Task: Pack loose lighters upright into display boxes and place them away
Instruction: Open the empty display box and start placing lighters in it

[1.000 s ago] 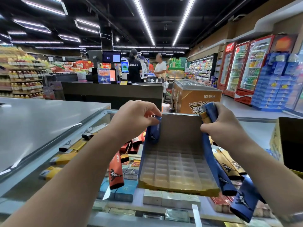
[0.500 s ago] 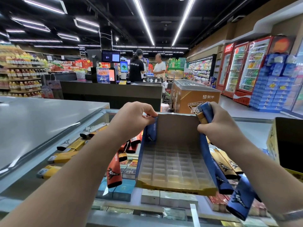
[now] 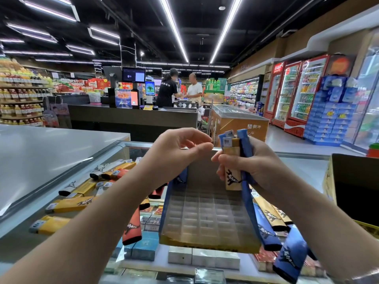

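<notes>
A display box [image 3: 207, 241] with a gridded plastic insert and a tall cardboard back stands on the glass counter in front of me. My right hand [image 3: 254, 169] grips a bunch of upright lighters [image 3: 233, 160], yellow and blue, above the box's back right corner. My left hand [image 3: 176, 152] hovers just left of that bunch, above the box's back edge, fingers loosely curled and holding nothing. Loose yellow lighters [image 3: 73, 203] and an orange lighter [image 3: 133, 228] lie left of the box. Blue lighters [image 3: 266, 230] lie along its right side.
The glass counter [image 3: 114, 148] shows cigarette packs [image 3: 203, 258] beneath it. An open yellow carton [image 3: 354, 187] stands at the right edge. A grey counter top [image 3: 41, 152] runs along the left. Two people stand at a checkout [image 3: 133, 115] far behind.
My left hand let go of the blue lighter at the box's left wall and rose toward the right hand. My right hand turned, now showing a bunch of upright lighters.
</notes>
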Demonstrator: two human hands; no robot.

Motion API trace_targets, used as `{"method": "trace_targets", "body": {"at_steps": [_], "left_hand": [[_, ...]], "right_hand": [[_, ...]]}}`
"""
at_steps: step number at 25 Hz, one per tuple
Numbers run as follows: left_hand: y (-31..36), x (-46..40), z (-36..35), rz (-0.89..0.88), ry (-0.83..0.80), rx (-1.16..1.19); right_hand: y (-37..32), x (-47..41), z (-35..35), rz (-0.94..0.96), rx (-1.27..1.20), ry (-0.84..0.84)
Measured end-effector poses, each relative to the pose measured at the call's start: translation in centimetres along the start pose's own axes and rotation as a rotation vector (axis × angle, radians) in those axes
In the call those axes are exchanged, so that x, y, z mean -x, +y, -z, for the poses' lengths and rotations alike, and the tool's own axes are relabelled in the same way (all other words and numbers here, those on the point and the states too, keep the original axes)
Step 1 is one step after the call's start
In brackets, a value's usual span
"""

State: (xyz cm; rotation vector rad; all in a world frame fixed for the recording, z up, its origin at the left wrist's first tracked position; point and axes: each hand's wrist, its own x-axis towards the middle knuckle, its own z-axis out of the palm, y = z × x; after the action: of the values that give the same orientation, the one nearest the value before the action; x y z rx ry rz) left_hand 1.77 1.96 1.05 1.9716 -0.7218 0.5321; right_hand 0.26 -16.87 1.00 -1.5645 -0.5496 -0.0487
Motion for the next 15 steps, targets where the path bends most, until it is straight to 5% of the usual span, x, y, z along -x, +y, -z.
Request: {"method": "trace_targets", "body": {"at_steps": [4,15], "left_hand": [[0.63,0.2,-0.72,0.052,-0.1,0.142],[0.8,0.05,-0.58,0.223,-0.05,0.36]], "right_hand": [[-0.06,-0.03,-0.08,0.005,-0.021,-0.031],[0.89,-0.12,-0.75,-0.016,-0.083,-0.108]]}}
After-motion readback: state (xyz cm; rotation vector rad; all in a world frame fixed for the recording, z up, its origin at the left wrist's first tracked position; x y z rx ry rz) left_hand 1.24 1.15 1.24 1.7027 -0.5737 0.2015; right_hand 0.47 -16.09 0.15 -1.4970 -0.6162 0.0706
